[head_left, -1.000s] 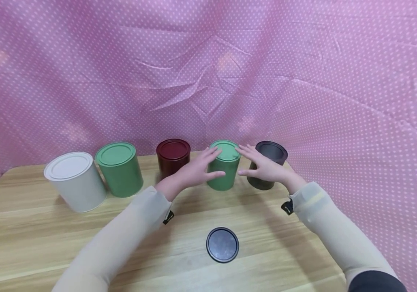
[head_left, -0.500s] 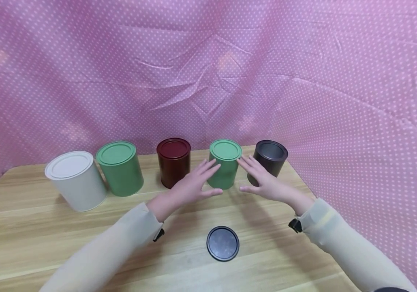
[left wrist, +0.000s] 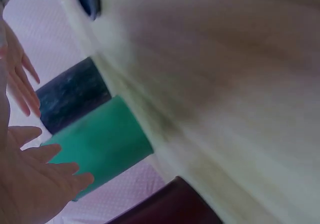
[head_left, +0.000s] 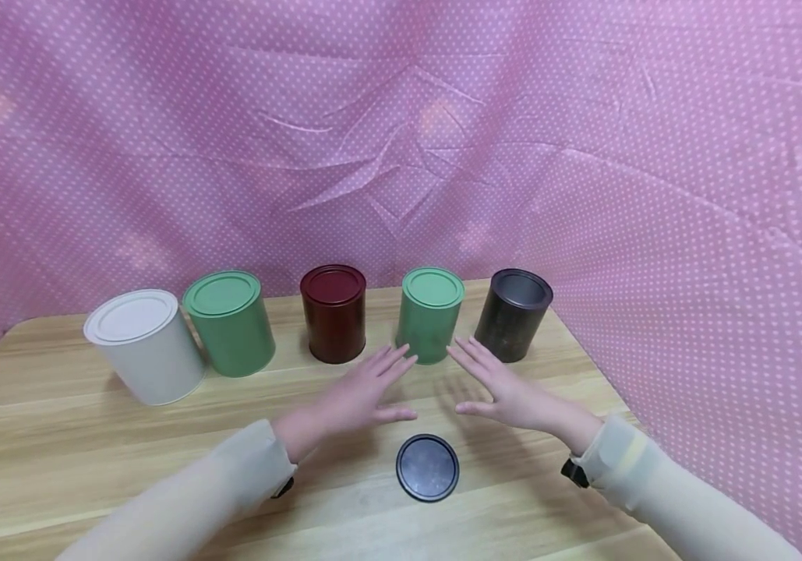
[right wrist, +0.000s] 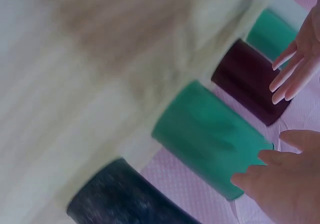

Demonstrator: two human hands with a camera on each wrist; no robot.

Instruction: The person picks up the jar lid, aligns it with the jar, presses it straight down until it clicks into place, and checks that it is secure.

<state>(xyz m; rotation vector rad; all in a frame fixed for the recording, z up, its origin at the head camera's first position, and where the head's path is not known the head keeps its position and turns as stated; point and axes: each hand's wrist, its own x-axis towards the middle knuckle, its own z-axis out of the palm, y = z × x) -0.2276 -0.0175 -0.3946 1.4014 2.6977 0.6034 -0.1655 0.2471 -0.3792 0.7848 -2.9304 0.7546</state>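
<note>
My left hand (head_left: 365, 389) and right hand (head_left: 506, 389) hover over the table with fingers spread, palms facing each other, holding nothing. Just beyond them stands a green can (head_left: 432, 312) with its lid on; a gap separates it from both hands. A black can (head_left: 515, 315) without a lid stands to its right, near my right hand. Nearer to me, between the forearms, a round black lid (head_left: 428, 468) lies flat. In the left wrist view the left hand (left wrist: 40, 179) shows beside the green can (left wrist: 102, 144); the right wrist view shows the right hand (right wrist: 285, 176) likewise.
A dark red lidded can (head_left: 334, 315) stands left of the green one. Farther left are another green can (head_left: 231, 327) and a larger white can (head_left: 148, 347), both lidded. Pink dotted cloth (head_left: 401, 140) hangs behind and along the right side of the wooden table (head_left: 127, 460).
Both hands have drawn back toward me from beside the green can, still spread. The cans and the black lid have stayed in place.
</note>
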